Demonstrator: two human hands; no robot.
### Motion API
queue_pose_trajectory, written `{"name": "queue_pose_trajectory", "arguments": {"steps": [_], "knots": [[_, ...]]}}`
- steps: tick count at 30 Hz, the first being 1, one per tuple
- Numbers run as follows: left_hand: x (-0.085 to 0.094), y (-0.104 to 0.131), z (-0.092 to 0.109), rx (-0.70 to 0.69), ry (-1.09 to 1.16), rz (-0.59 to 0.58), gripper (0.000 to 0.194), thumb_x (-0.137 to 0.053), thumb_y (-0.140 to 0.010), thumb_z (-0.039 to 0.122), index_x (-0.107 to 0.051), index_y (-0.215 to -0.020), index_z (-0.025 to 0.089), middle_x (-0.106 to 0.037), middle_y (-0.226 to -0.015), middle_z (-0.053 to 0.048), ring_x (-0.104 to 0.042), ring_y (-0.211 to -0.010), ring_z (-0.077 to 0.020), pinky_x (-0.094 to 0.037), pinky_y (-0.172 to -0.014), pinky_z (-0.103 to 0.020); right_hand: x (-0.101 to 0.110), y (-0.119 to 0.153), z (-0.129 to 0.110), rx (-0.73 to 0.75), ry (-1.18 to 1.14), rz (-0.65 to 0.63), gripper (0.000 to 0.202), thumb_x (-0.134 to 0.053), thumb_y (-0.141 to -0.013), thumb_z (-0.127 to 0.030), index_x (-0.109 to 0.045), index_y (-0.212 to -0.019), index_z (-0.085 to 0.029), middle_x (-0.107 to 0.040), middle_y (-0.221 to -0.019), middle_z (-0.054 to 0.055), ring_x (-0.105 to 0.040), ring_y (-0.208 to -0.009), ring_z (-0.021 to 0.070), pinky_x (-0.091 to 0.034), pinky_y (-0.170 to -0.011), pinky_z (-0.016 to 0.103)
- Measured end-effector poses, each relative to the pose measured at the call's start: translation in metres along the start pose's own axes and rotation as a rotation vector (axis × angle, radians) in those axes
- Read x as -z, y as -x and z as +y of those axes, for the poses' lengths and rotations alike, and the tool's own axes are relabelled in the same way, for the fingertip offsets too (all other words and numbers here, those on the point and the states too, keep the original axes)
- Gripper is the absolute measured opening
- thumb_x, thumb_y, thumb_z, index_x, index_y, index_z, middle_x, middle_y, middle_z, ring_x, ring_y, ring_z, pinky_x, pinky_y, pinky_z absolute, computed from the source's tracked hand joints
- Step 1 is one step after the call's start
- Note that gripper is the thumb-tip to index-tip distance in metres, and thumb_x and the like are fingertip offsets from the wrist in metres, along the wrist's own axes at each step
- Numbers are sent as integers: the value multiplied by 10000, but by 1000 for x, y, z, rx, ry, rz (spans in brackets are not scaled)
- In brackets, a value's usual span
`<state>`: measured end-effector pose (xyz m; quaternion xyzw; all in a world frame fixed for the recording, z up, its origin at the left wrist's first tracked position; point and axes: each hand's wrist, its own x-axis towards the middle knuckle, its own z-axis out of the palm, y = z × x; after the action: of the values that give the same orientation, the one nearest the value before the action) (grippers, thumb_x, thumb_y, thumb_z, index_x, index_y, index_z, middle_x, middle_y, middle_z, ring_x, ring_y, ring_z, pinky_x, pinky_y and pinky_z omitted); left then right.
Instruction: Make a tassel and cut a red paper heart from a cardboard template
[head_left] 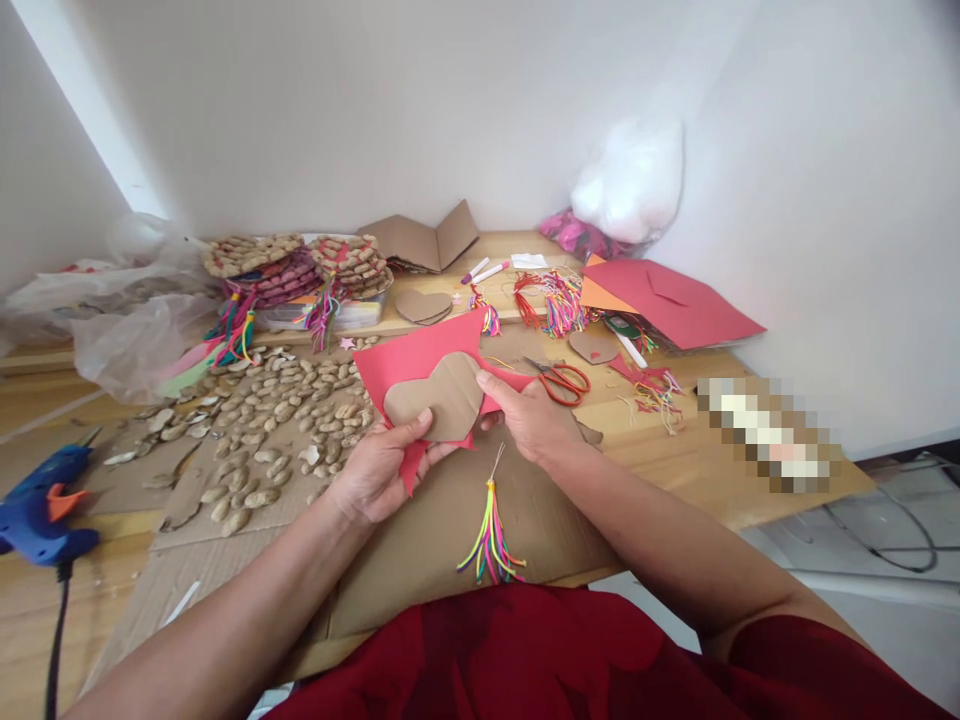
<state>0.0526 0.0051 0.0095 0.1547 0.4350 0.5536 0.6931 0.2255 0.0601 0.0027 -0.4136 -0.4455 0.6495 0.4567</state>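
Note:
A brown cardboard heart [439, 400] lies against a sheet of red paper [420, 352] whose edges are cut unevenly. My left hand [382, 465] grips both at the lower left, thumb on the cardboard and fingers behind. From the right, my right hand [534, 412] pinches the heart and paper with its thumb on the heart's edge; its other fingers are partly hidden. Below the hands, a multicoloured cord tassel [492, 535] rests on the cardboard mat. Scissors with orange-red handles [564, 382] lie just beyond my right hand.
Peanut shells [285, 410] spread over the left side. A blue glue gun [45, 510] sits at the far left. Behind are peanut-shell pieces [255, 255], another cardboard heart [424, 306], tassels [562, 302], markers [489, 272] and red paper sheets [675, 300].

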Motion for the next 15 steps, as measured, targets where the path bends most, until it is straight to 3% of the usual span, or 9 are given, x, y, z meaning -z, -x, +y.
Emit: {"name": "queue_pose_trajectory", "arguments": {"steps": [5, 7, 9, 11, 15], "knots": [[-1, -1, 15, -58, 78, 73, 273, -560, -917, 1, -694, -1123, 119, -776, -1031, -93, -764, -865, -194, -652, -877, -379, 21, -17, -5, 191, 197, 102, 503, -600, -829, -722, -718, -756, -238, -683, -713, 44, -621, -622, 185, -447, -531, 307], [-1, -1, 21, -89, 112, 81, 260, -551, -922, -7, -694, -1096, 121, -778, -1022, -82, -763, -853, -183, -651, -879, -397, 36, -26, -10, 248, 397, 165, 465, -565, -885, -653, -719, -789, -225, -713, -778, 65, -638, -659, 199, -458, -573, 323], [-1, -1, 25, -120, 133, 77, 271, -552, -919, -14, -691, -1102, 130, -779, -1012, -72, -763, -842, -178, -652, -874, -411, 54, -34, -16, 317, 695, 198, 342, -537, -939, -486, -746, -902, -218, -750, -884, 82, -668, -755, 221, -487, -697, 359], [1, -1, 27, -142, 150, 77, 291, -561, -912, -21, -686, -1120, 139, -780, -987, -61, -763, -823, -172, -653, -872, -415, 69, -38, -23, 360, 963, 243, 208, -595, -888, -322, -751, -978, -219, -764, -968, 92, -677, -864, 248, -475, -821, 396], [5, -3, 28, -177, 169, 52, 339, -576, -902, -19, -671, -1176, 155, -780, -1008, -63, -765, -822, -169, -644, -893, -401, 80, -38, -31, 367, 1018, 285, 148, -642, -828, -287, -746, -869, -190, -757, -888, 119, -662, -830, 269, -461, -827, 423]]}}
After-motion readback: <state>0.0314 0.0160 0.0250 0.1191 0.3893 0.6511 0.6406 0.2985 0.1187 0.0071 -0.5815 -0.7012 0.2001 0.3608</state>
